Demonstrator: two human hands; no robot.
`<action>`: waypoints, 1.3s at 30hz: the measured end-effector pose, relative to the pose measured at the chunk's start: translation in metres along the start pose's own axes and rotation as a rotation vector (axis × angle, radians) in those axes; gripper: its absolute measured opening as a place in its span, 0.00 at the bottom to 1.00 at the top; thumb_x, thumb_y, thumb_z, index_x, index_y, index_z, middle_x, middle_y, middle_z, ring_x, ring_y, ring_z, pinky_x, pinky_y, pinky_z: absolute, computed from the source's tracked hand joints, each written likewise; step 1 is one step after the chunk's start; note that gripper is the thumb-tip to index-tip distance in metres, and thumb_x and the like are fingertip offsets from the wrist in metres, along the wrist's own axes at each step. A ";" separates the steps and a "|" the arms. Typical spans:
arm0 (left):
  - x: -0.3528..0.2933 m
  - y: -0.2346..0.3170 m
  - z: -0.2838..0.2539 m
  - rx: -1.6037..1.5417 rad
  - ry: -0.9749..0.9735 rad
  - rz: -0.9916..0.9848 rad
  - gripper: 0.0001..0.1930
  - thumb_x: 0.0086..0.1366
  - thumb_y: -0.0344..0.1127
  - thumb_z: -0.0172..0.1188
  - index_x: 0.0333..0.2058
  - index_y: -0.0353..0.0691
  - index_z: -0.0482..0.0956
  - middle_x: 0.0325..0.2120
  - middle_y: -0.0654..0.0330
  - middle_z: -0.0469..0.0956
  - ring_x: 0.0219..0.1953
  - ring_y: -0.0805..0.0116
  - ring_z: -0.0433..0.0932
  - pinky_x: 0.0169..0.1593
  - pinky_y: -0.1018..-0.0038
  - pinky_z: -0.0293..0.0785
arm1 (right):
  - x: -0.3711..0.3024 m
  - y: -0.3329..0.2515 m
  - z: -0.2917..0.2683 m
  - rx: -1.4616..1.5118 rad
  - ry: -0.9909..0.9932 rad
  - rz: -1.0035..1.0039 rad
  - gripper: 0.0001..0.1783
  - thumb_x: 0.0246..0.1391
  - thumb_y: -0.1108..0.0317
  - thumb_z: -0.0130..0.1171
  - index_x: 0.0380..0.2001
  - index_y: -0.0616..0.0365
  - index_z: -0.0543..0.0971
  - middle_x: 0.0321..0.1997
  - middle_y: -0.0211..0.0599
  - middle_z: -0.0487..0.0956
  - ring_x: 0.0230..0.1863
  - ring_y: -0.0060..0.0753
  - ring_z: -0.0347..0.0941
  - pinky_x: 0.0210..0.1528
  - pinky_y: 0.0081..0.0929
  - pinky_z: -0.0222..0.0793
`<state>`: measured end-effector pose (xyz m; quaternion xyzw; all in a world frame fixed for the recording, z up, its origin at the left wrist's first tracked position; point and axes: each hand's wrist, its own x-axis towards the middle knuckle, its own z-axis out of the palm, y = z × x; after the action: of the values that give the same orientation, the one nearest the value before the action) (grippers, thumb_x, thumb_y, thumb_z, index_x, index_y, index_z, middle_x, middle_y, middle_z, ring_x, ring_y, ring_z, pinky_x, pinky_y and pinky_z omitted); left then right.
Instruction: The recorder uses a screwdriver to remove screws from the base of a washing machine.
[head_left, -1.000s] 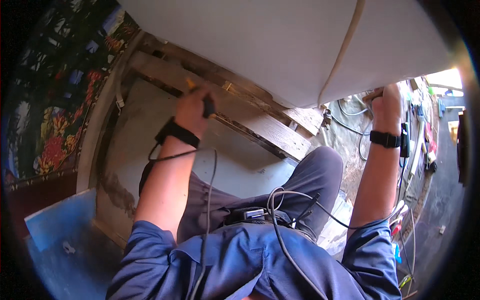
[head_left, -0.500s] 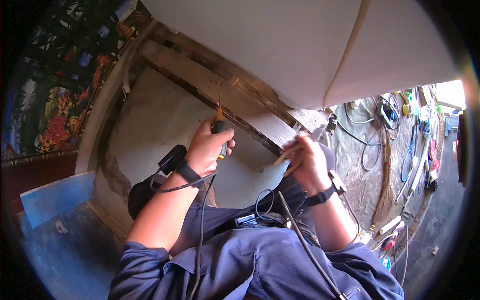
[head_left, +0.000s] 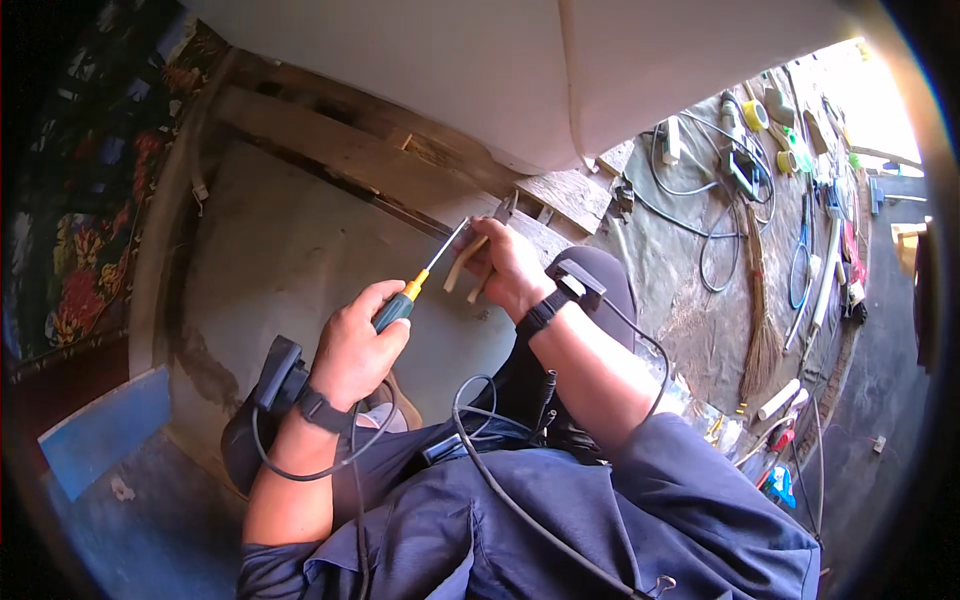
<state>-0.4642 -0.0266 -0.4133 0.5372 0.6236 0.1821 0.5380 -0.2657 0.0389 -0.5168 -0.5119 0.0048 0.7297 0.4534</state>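
Note:
My left hand [head_left: 352, 348] is closed around a screwdriver [head_left: 399, 306] with a dark green and yellow handle. Its thin metal shaft slants up and to the right, and the tip is close to the fingers of my right hand [head_left: 515, 262]. In that right hand is a pair of pliers [head_left: 460, 264] with beige handles. The handles hang apart below the fingers, and the metal jaws stick out above the hand. Whether the screwdriver tip touches the right fingers or something small between them, I cannot tell.
A large white smooth-sided object [head_left: 400, 60] overhangs wooden slats [head_left: 320, 145] in front of me. On the right lie coiled cables, a straw broom [head_left: 757, 350] and tape rolls on a rumpled sheet [head_left: 680, 330]. At left stands a blue panel [head_left: 110, 430]. Cables run from both wrists.
My left hand has tilted the screwdriver from upright to pointing right, moving lower and left. My right hand has come left and up with the pliers, close to the screwdriver tip. The view has shifted.

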 end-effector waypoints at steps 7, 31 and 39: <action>-0.012 0.018 -0.001 -0.189 -0.059 -0.101 0.19 0.57 0.25 0.51 0.49 0.34 0.69 0.35 0.61 0.76 0.25 0.80 0.74 0.26 0.84 0.69 | 0.005 -0.002 0.002 0.128 0.010 0.010 0.07 0.55 0.68 0.49 0.35 0.58 0.69 0.31 0.37 0.75 0.34 0.37 0.75 0.39 0.33 0.73; -0.007 0.025 0.004 -0.435 -0.081 -0.250 0.20 0.59 0.26 0.49 0.51 0.33 0.67 0.35 0.57 0.77 0.22 0.80 0.72 0.20 0.87 0.64 | 0.013 -0.003 0.005 0.228 -0.034 -0.003 0.05 0.56 0.69 0.48 0.33 0.60 0.70 0.29 0.35 0.73 0.31 0.35 0.75 0.37 0.33 0.73; -0.007 0.025 0.008 -0.431 -0.058 -0.241 0.20 0.60 0.27 0.50 0.52 0.33 0.66 0.36 0.56 0.76 0.22 0.80 0.72 0.20 0.87 0.65 | 0.017 -0.004 0.006 0.247 -0.022 -0.002 0.05 0.56 0.69 0.48 0.33 0.59 0.70 0.29 0.35 0.73 0.31 0.33 0.74 0.35 0.32 0.73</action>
<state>-0.4460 -0.0262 -0.3926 0.3366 0.6144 0.2300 0.6756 -0.2686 0.0549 -0.5253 -0.4444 0.0890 0.7284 0.5138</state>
